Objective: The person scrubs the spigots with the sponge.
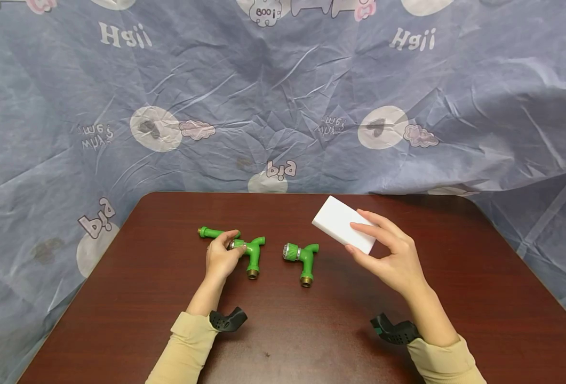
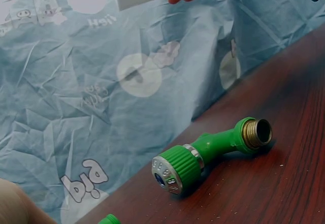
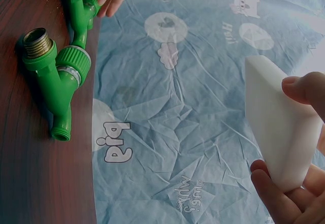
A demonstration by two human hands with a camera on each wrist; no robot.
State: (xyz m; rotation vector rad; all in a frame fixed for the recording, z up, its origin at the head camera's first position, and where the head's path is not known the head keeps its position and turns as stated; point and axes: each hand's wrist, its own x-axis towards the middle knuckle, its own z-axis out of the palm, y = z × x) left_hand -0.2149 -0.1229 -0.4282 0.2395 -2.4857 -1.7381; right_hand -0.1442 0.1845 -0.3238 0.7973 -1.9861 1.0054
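Observation:
My left hand (image 1: 220, 256) is at the ribbed green knob of the middle green tap (image 1: 254, 256), thumb on the near side and fingers on the far side. That tap lies on the table with its brass threaded end towards me. In the right wrist view, fingertips pinch its knob. Raised above the table, my right hand (image 1: 395, 253) grips a smooth white rectangular block (image 1: 337, 221), thumb on one face and fingers on the other. Between the hands a second green tap (image 1: 307, 258) lies on its side, its silver-capped knob pointing left.
Behind the left hand lies another green piece (image 1: 210, 232) with a brass end, partly hidden by that hand. The dark red-brown wooden table (image 1: 273, 341) reaches back to a wrinkled grey-blue printed cloth (image 1: 244, 106). Each wrist wears a black mount (image 1: 228, 320).

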